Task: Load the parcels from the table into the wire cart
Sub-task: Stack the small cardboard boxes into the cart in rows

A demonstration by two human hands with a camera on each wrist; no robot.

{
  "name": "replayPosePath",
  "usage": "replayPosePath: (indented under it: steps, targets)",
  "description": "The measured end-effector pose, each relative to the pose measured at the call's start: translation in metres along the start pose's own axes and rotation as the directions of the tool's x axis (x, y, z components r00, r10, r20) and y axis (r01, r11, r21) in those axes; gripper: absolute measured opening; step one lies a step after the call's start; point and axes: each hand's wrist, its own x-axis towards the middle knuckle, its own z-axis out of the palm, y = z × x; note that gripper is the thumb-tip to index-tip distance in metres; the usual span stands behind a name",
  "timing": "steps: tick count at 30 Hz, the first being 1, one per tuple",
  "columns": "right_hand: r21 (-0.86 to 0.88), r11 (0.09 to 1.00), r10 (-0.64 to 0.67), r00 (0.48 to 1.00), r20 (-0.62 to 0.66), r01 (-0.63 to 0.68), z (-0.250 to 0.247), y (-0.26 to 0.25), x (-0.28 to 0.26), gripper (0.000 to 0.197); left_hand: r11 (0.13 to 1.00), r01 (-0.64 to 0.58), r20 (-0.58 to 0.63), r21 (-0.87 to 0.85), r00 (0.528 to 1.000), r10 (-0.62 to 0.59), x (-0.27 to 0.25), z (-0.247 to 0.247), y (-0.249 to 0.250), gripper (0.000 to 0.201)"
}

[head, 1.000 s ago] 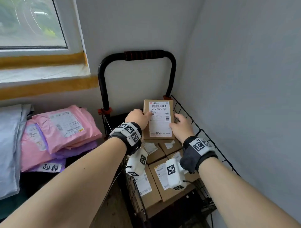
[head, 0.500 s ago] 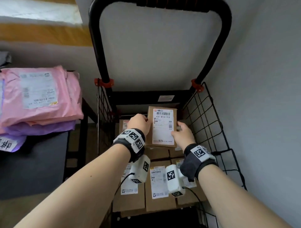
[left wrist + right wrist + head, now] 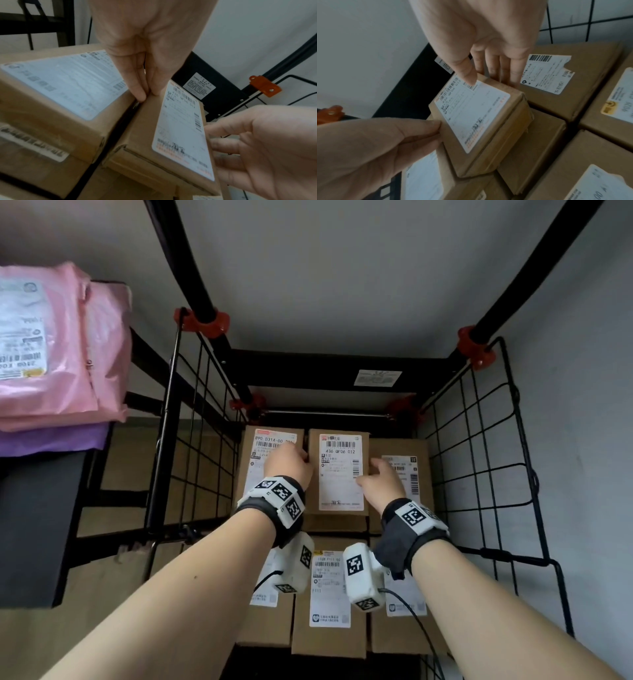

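A brown cardboard parcel (image 3: 339, 474) with a white label reading 436 QF06 012 sits low in the black wire cart (image 3: 479, 474), in the back row between two other boxes. My left hand (image 3: 301, 458) grips its left edge, fingertips (image 3: 142, 93) wedged against the neighbouring box (image 3: 60, 88). My right hand (image 3: 371, 474) holds its right side, thumb on the label and fingers (image 3: 503, 73) down the side wall. In the right wrist view the parcel (image 3: 476, 115) stands higher than the boxes around it. Whether its underside rests on anything is hidden.
Several labelled cardboard boxes (image 3: 325, 611) fill the cart floor. Pink mailer bags (image 3: 58, 347) lie stacked on a purple one (image 3: 51, 436) on the dark table (image 3: 34, 525) at left. The cart's handle posts (image 3: 191, 278) rise at the back, against grey walls.
Both hands have carried the parcel down from handle height into the back row of the cart, still holding it. The view has tilted down over the cart.
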Motion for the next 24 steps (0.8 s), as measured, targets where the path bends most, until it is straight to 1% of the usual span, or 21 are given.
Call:
replayPosePath:
  steps: [3,8,9,11,12,13,14,15,16,18,20,24]
  targets:
    - [-0.011,1.000,0.013,1.000,0.023,-0.013,0.001,0.000,0.008,0.053,1.000,-0.004,-0.024,-0.005,1.000,0.004,0.004,0.000,-0.003,0.023]
    - [-0.019,0.999,0.041,0.999,0.025,-0.040,0.004,-0.002,0.015,0.053,0.999,-0.017,-0.018,-0.044,1.000,0.016,0.008,-0.002,-0.006,0.023]
    - [-0.025,0.999,0.047,0.999,0.022,-0.046,0.005,-0.003,0.016,0.054,0.998,-0.022,-0.051,-0.052,0.999,0.019,0.008,-0.004,-0.008,0.024]
    - [-0.035,0.996,0.082,0.996,0.031,-0.081,0.007,-0.004,0.016,0.055,1.000,-0.028,-0.203,-0.014,0.979,0.025,0.006,-0.008,-0.014,0.025]
    - [-0.041,0.993,0.108,0.993,0.045,-0.106,0.009,-0.004,0.017,0.056,0.999,-0.022,-0.287,0.025,0.958,0.028,0.006,-0.011,-0.018,0.031]
    - [-0.041,0.991,0.132,0.989,0.063,-0.129,0.012,-0.005,0.016,0.057,0.998,-0.006,-0.340,0.058,0.940,0.025,0.006,-0.013,-0.022,0.044]
    - [-0.039,0.987,0.159,0.984,0.085,-0.156,0.015,-0.006,0.015,0.060,0.998,0.025,-0.349,0.063,0.937,-0.002,0.006,-0.015,-0.026,0.059]
    - [-0.028,0.982,0.186,0.977,0.104,-0.184,0.018,-0.004,0.018,0.063,0.997,0.068,-0.314,0.033,0.948,-0.054,0.007,-0.017,-0.030,0.073]
    - [-0.007,0.977,0.211,0.969,0.127,-0.212,0.020,-0.004,0.019,0.065,0.993,0.117,-0.251,-0.028,0.960,-0.120,0.008,-0.019,-0.034,0.086]
    - [0.056,0.970,0.228,0.964,0.140,-0.238,0.023,-0.002,0.023,0.061,0.967,0.202,-0.109,-0.155,0.969,-0.220,0.012,-0.019,-0.040,0.104]
    - [0.097,0.966,0.228,0.965,0.132,-0.242,0.021,-0.007,0.021,0.056,0.959,0.227,-0.038,-0.172,0.971,-0.236,0.013,-0.015,-0.042,0.113]
    - [0.134,0.956,0.243,0.960,0.142,-0.262,0.019,-0.014,0.017,0.055,0.964,0.219,-0.022,-0.152,0.974,-0.225,0.009,-0.009,-0.040,0.118]
